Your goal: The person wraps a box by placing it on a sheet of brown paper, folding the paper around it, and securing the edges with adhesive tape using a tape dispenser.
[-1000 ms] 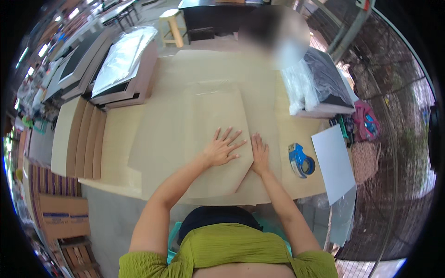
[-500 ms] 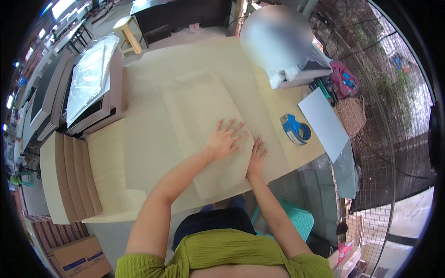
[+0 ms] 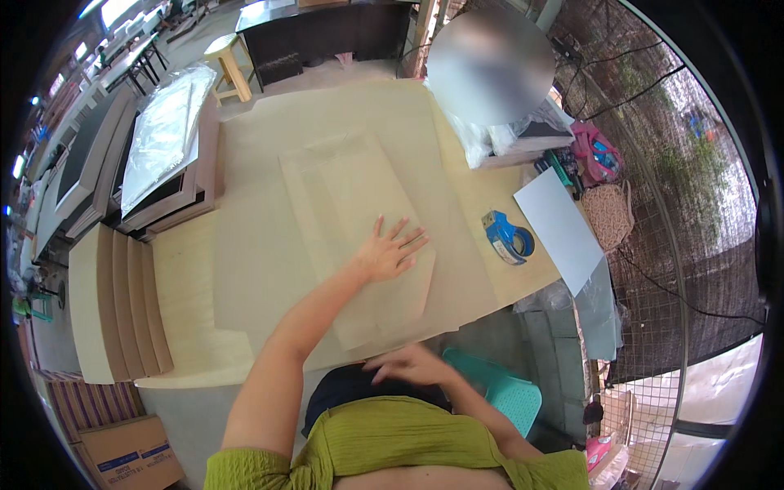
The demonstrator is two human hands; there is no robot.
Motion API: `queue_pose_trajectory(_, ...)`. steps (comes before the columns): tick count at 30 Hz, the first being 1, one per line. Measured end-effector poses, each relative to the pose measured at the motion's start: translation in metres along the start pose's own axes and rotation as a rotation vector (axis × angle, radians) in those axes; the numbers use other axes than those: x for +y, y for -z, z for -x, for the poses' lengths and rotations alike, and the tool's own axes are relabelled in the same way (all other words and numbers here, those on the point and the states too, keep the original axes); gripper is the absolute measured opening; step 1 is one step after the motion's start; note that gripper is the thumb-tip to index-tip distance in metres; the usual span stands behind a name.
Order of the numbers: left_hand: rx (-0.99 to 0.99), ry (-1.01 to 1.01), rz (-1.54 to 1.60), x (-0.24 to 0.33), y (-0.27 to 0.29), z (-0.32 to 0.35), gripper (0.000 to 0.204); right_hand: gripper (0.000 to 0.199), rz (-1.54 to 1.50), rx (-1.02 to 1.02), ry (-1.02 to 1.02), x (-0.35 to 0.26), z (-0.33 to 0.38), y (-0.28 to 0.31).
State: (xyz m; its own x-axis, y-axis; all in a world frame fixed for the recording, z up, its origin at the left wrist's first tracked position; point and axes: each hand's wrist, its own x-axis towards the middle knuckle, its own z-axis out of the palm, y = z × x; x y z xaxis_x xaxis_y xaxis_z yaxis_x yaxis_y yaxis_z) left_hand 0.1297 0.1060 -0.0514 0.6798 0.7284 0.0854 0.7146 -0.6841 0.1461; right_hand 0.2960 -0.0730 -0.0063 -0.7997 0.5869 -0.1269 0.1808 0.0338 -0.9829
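- One long rectangular sheet of tan paper (image 3: 359, 237) lies flat on a pale wooden table (image 3: 457, 122), on top of a wider sheet of the same colour. Its long axis runs from the near table edge, by the person, up and slightly left toward the far side.
- One left hand (image 3: 388, 249) presses flat on the near half of the sheet, palm down, fingers spread apart and pointing toward the far right.
- One right hand (image 3: 412, 365) hangs just off the near table edge, below the sheet's near end. It is blurred, so I cannot tell how its fingers are set; it grips nothing visible.
- One blue tape dispenser (image 3: 508, 237) sits to the right of the sheet, well apart from it.
- One white board (image 3: 559, 229) lies just beyond the dispenser, overhanging the table's right edge.
- One teal plastic stool (image 3: 502, 390) stands below the table edge.
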Motion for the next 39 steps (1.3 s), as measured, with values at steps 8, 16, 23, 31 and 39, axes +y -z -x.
queue_pose_trajectory(8, -0.043, -0.001, -0.018, 0.002, 0.005, -0.006, 0.056, 0.041, -0.948, 0.560, -0.450, 0.074, -0.051, 0.153)
queue_pose_trajectory(16, -0.017, 0.038, 0.010, 0.003, 0.003, -0.011, 0.057, 0.047, -0.944, 0.454, -0.303, 0.077, -0.075, 0.139)
queue_pose_trajectory(23, -0.045, 0.046, 0.014, 0.006, 0.009, -0.008, 0.058, 0.039, -1.010, 0.293, -0.309, 0.111, -0.055, 0.113)
queue_pose_trajectory(31, -0.064, 0.068, -0.026, 0.006, 0.007, -0.007, 0.055, 0.034, -0.364, -0.489, -0.112, 0.077, -0.015, 0.023)
queue_pose_trajectory(39, -0.139, 0.062, 0.001, -0.024, 0.032, 0.048, 0.079, 0.041, -0.273, 0.163, -0.331, 0.066, 0.005, 0.024)
